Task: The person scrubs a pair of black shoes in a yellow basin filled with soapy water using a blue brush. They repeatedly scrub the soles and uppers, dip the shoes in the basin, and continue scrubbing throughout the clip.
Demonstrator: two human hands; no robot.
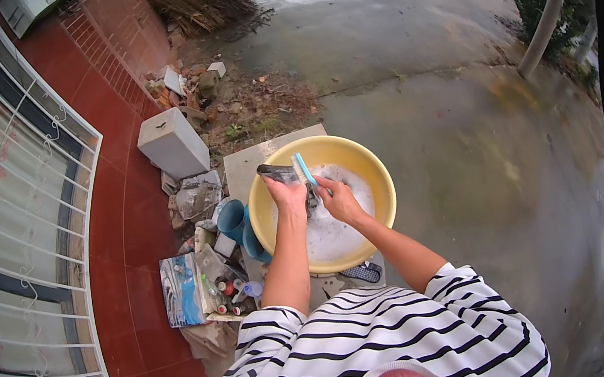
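Note:
A wide yellow plastic basin holds foamy, soapy water. Over its left side, my left hand grips a dark, wet item of footwear, perhaps a slipper. My right hand holds a scrubbing brush by its light blue handle. The brush's pale bristles face left and meet the right end of the footwear. Below my hands, another dark thing lies partly under the suds; its kind is unclear. A dark patterned slipper sole shows at the basin's near edge.
The basin rests on a pale slab. Blue rubber boots stand against its left side. Farther left are a box of bottles, a white block and rubble. Wet concrete stretches right; a barred window stands left.

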